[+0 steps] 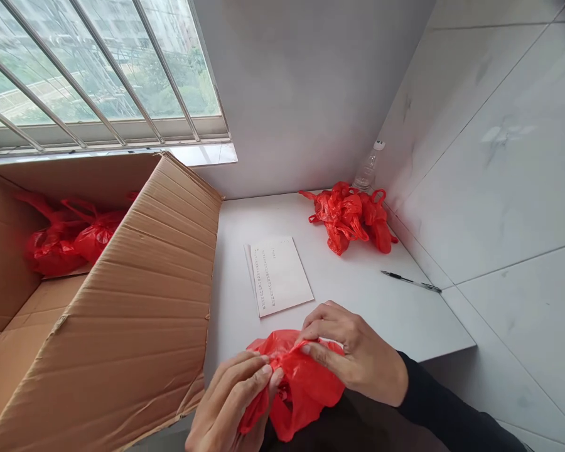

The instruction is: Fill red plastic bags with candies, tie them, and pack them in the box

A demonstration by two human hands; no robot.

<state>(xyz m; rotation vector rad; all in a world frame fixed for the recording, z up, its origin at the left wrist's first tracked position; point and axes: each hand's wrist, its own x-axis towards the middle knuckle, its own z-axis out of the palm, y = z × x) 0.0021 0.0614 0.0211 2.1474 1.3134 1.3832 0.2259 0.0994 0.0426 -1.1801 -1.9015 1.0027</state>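
Observation:
A thin red plastic bag is bunched between my two hands at the near edge of the white table. My left hand pinches its gathered plastic from the left. From the right, my right hand grips a fold of the same bag between thumb and fingers. The bag's lower part hangs over the table edge; whether anything is inside I cannot tell. Just beyond the hands lies a stack of white paper with columns of small print.
A large open cardboard box on the left holds several red bags. At the table's back right lies a heap of red plastic bags, before a clear bottle. A black pen lies by the tiled wall.

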